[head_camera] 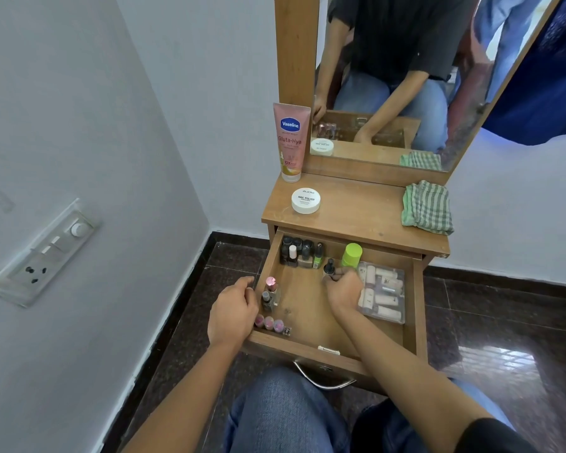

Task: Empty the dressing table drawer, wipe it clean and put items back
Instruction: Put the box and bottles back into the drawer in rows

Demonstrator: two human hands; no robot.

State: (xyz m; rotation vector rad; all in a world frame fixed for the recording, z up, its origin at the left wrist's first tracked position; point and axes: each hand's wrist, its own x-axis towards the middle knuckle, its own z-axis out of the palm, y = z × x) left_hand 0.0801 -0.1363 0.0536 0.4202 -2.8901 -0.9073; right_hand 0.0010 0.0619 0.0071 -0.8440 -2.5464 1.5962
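Observation:
The wooden drawer (307, 308) of the dressing table is pulled out in front of me. My right hand (344, 291) is inside it, fingers curled around a dark nail polish bottle (329, 267). My left hand (232, 310) rests at the drawer's left wall, fingers loosely curled beside a pink-capped bottle (271, 286). More polish bottles (301, 251) stand at the back left. Three pink bottles (269, 323) line the front left corner. A green-capped container (352, 255) and a clear box of tubes (382, 295) sit at the right.
On the tabletop (360, 214) stand a Vaseline tube (291, 142), a white nail polish remover jar (306, 200) and a folded green checked cloth (427, 207). A mirror (406, 76) rises behind. A wall with a switchboard (43, 253) is at the left. My knees are under the drawer.

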